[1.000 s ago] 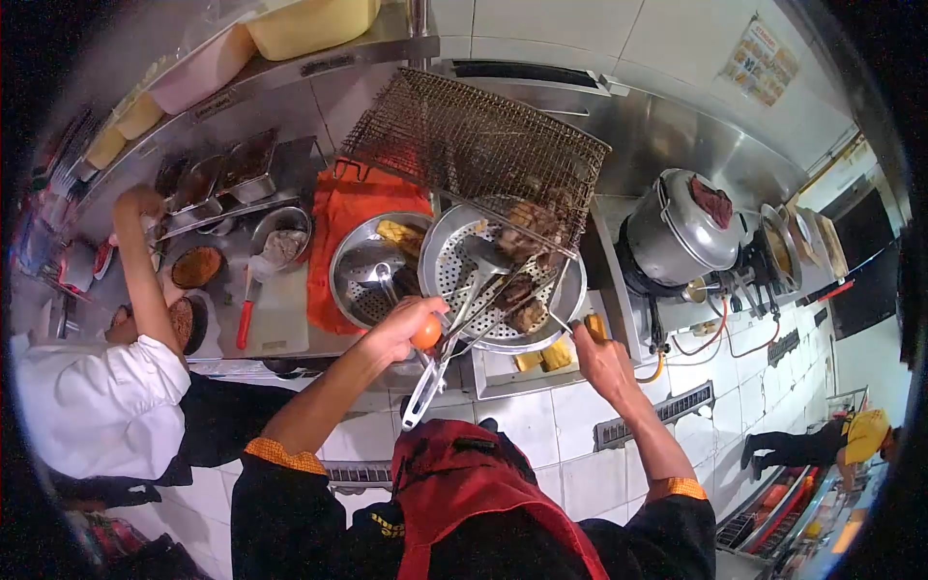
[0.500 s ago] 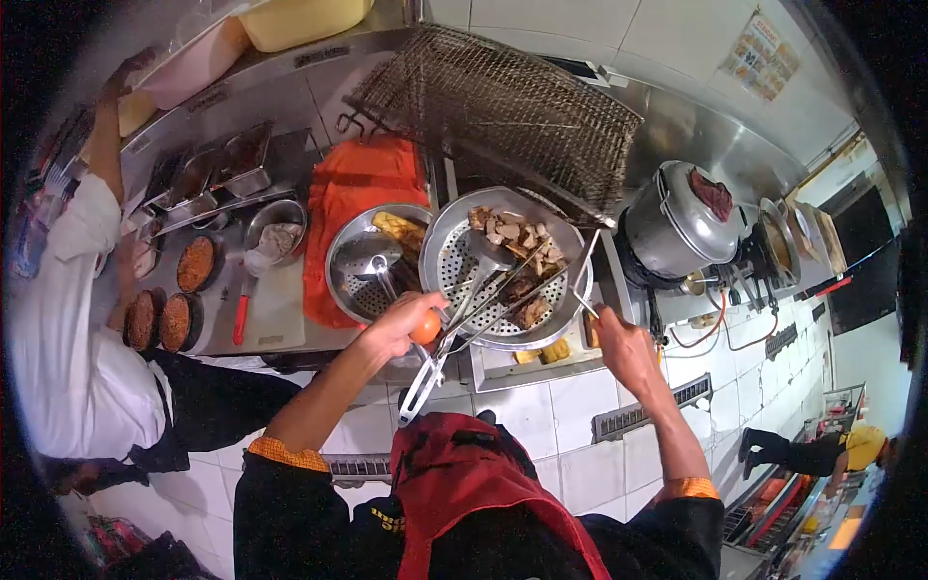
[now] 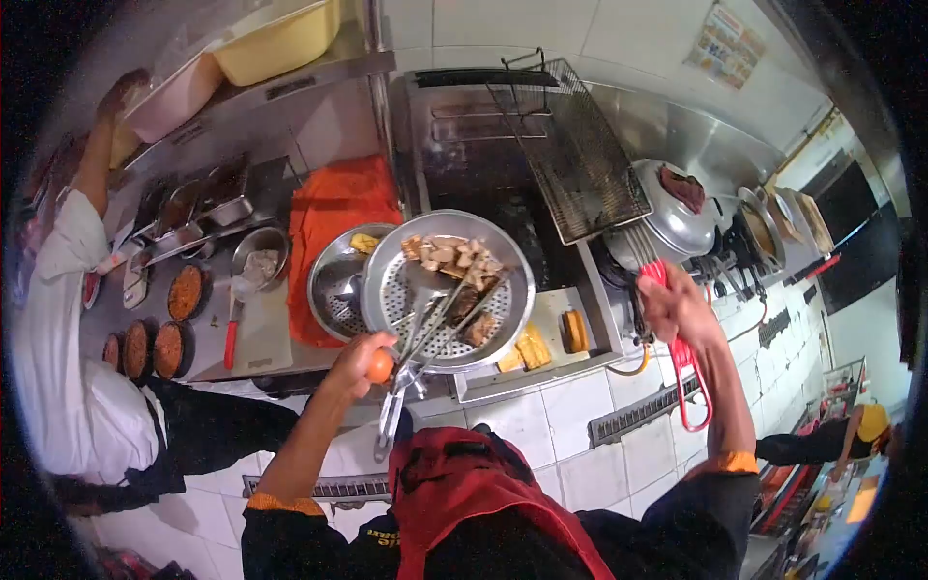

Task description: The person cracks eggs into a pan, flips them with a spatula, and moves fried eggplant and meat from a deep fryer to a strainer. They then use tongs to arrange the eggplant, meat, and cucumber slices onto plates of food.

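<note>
My left hand [image 3: 350,369] is closed around a round orange item [image 3: 380,365], beside the handles of metal tongs [image 3: 391,414]. The tongs and a ladle [image 3: 422,290] rest in a large perforated pan [image 3: 514,319] with chopped pieces of meat [image 3: 464,259]. To the right, my right hand [image 3: 677,307] grips the red looped handle [image 3: 688,387] of a wire fryer basket [image 3: 585,155]. The basket is raised and tilted above the fryer's right side. Whether the left hand touches the tongs cannot be made out.
A smaller perforated bowl [image 3: 324,266] stands by an orange cloth [image 3: 343,198]. Yellow fried pieces [image 3: 529,348] lie on the fryer's front ledge [image 3: 590,365]. A lidded pot [image 3: 652,184] stands right. A co-worker in white [image 3: 82,348] is left; another person [image 3: 822,440] is far right.
The basket has turned and moved right, showing the fryer behind it. My right hand has moved right and up. The large pan appears further left, and the view has shifted.
</note>
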Available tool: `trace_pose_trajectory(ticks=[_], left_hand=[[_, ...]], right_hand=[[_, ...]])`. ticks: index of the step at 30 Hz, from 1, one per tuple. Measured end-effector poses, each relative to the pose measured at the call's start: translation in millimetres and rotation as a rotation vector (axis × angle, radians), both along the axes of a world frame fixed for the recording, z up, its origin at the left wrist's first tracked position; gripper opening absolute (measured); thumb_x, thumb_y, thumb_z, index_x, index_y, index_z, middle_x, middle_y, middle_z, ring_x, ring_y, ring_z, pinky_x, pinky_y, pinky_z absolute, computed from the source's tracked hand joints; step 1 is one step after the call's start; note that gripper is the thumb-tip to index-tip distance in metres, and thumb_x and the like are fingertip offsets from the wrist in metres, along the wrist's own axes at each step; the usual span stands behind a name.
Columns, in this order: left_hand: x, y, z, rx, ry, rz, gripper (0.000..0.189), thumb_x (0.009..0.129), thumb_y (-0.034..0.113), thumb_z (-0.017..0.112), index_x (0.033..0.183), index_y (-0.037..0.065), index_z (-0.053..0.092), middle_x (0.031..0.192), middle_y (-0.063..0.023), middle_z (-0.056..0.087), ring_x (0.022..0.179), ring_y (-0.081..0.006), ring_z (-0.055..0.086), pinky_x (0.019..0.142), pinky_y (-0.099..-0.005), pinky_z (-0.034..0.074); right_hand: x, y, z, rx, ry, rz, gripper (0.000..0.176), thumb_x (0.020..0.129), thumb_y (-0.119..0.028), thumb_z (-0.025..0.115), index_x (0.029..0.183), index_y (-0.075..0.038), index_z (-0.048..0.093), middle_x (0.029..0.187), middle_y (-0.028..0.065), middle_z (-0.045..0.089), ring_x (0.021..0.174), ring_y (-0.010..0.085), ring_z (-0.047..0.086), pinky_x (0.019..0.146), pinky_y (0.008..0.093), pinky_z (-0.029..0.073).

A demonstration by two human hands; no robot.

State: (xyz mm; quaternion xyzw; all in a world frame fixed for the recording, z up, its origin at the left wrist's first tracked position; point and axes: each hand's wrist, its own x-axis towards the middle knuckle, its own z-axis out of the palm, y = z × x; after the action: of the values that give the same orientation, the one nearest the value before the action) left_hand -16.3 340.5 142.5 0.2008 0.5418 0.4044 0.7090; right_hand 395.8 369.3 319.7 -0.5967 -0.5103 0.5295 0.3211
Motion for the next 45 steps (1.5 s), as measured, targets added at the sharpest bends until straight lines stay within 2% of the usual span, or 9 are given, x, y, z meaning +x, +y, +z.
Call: trace_pose_trajectory(ticks=[8, 11, 21, 29, 33, 36, 38, 39, 45], left_hand=[[-18, -13, -32, -0.056, 0.034, 0.105, 0.016, 0.076, 0.021, 0.062, 0.082, 0.008, 0.054, 0.067, -0.0032, 0.054, 0.051, -0.0162, 0.055, 0.04, -0.0313, 0.045], [1, -26, 12, -0.035, 0.126, 0.165, 0.017, 0.076, 0.022, 0.062, 0.083, 0.009, 0.055, 0.068, -0.0032, 0.055, 0.053, -0.0165, 0.056, 0.042, -0.0316, 0.046], [6, -41, 8, -0.089, 0.026, 0.312, 0.019, 0.075, 0.024, 0.065, 0.085, 0.012, 0.055, 0.071, -0.0027, 0.058, 0.054, -0.0166, 0.057, 0.046, -0.031, 0.049], [-10, -28, 7, -0.053, -0.054, 0.394, 0.013, 0.078, 0.017, 0.063, 0.085, 0.011, 0.054, 0.073, -0.0032, 0.06, 0.057, -0.0161, 0.062, 0.047, -0.0271, 0.055], [-18, -26, 9, -0.038, -0.059, 0.41, 0.011, 0.081, 0.02, 0.06, 0.083, 0.01, 0.056, 0.07, -0.0025, 0.061, 0.055, -0.0159, 0.062, 0.046, -0.0279, 0.054], [-19, -24, 7, 0.011, -0.076, 0.466, 0.012, 0.082, 0.019, 0.058, 0.087, 0.009, 0.058, 0.073, -0.0037, 0.063, 0.056, -0.017, 0.063, 0.047, -0.029, 0.054], [-18, -23, 11, -0.004, -0.05, 0.479, 0.015, 0.081, 0.018, 0.058, 0.091, 0.006, 0.059, 0.076, -0.0055, 0.065, 0.057, -0.018, 0.063, 0.047, -0.0294, 0.054], [-13, -22, 18, -0.002, -0.072, 0.499, 0.014, 0.082, 0.018, 0.058, 0.089, 0.006, 0.059, 0.074, -0.0051, 0.064, 0.057, -0.0179, 0.063, 0.046, -0.0294, 0.054], [-16, -16, 13, 0.035, -0.059, 0.38, 0.012, 0.082, 0.02, 0.058, 0.083, 0.009, 0.057, 0.07, -0.0029, 0.062, 0.057, -0.0165, 0.062, 0.047, -0.0287, 0.053]], right_hand=[[65, 97, -13, -0.246, 0.497, 0.129, 0.01, 0.093, -0.016, 0.052, 0.094, -0.006, 0.049, 0.057, -0.0065, 0.038, 0.037, -0.0012, 0.03, 0.029, 0.0162, 0.019], [77, 120, -18, -0.3, 0.559, 0.167, 0.012, 0.094, -0.013, 0.049, 0.095, -0.002, 0.05, 0.058, -0.006, 0.039, 0.037, -0.0016, 0.031, 0.029, 0.0151, 0.022], [70, 72, -81, -0.281, 0.755, 0.158, 0.016, 0.092, -0.013, 0.051, 0.104, -0.003, 0.051, 0.058, -0.0049, 0.038, 0.039, 0.0013, 0.031, 0.032, 0.0176, 0.021], [58, 52, -117, -0.274, 0.736, -0.064, 0.014, 0.089, -0.01, 0.055, 0.101, -0.003, 0.051, 0.057, -0.005, 0.036, 0.039, 0.001, 0.029, 0.03, 0.0171, 0.019], [58, 42, -87, -0.228, 0.694, -0.115, 0.013, 0.089, -0.009, 0.053, 0.101, -0.004, 0.051, 0.057, -0.006, 0.036, 0.038, 0.0004, 0.029, 0.03, 0.0159, 0.019], [49, 10, -100, -0.051, 0.438, -0.129, 0.017, 0.085, -0.013, 0.058, 0.099, -0.007, 0.05, 0.059, -0.0043, 0.045, 0.044, 0.0057, 0.041, 0.038, 0.021, 0.032], [39, -11, -123, 0.029, 0.207, -0.143, 0.021, 0.088, -0.018, 0.059, 0.102, -0.009, 0.045, 0.058, -0.0035, 0.044, 0.041, 0.0065, 0.039, 0.035, 0.0222, 0.029], [37, -18, -127, -0.063, 0.448, -0.074, 0.023, 0.09, -0.022, 0.057, 0.102, -0.011, 0.041, 0.058, -0.0029, 0.042, 0.038, 0.007, 0.036, 0.032, 0.0233, 0.027], [39, -28, -134, 0.038, 0.399, -0.044, 0.021, 0.092, -0.017, 0.053, 0.107, -0.01, 0.04, 0.051, -0.0024, 0.035, 0.035, 0.0067, 0.031, 0.033, 0.0224, 0.026]])
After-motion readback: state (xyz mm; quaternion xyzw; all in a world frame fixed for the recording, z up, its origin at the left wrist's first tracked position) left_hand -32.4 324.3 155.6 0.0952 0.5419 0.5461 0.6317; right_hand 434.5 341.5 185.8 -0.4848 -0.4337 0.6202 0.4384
